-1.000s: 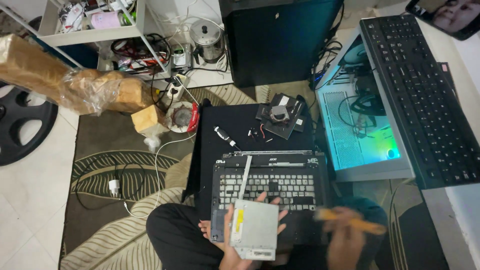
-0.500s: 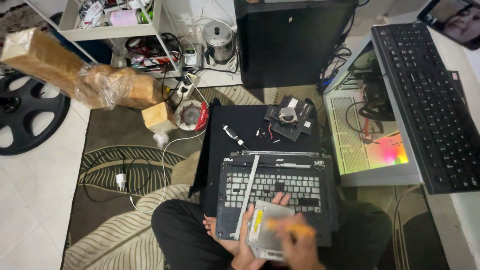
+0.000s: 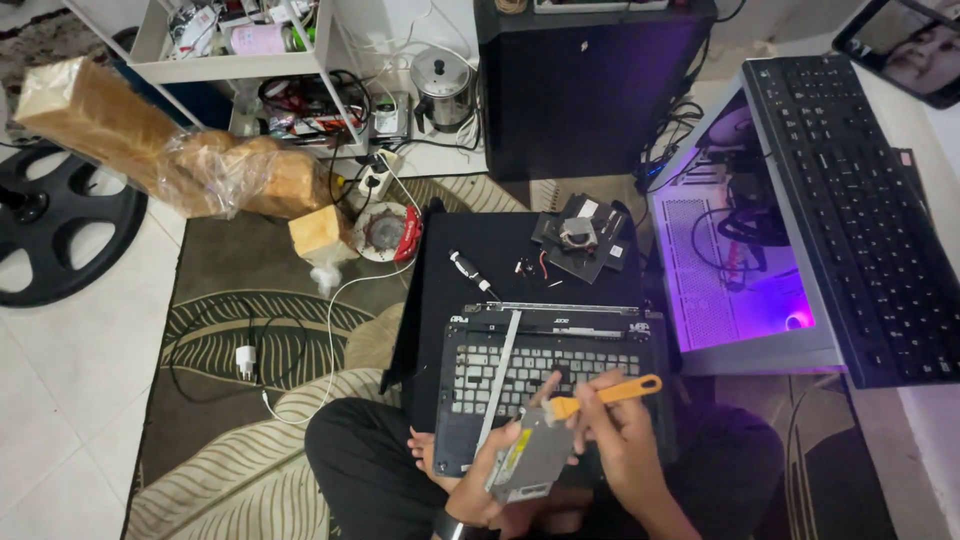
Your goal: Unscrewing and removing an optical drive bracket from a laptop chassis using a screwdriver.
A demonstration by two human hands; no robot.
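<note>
Two hands work at lower centre of the frame: the left hand (image 3: 470,480) is closed under a slim silver drive (image 3: 532,458), tilted above the laptop (image 3: 545,375); the right hand (image 3: 615,430) pinches an orange brush (image 3: 605,393) against it. Held so loosely, the drive could slip onto the keys.

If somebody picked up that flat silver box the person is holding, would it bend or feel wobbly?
Probably not. The silver drive looks like a flat metal slab that keeps its shape in the left hand, so likely stiff. It seems thin, so probably light. Its smooth casing might be slippery.
</note>
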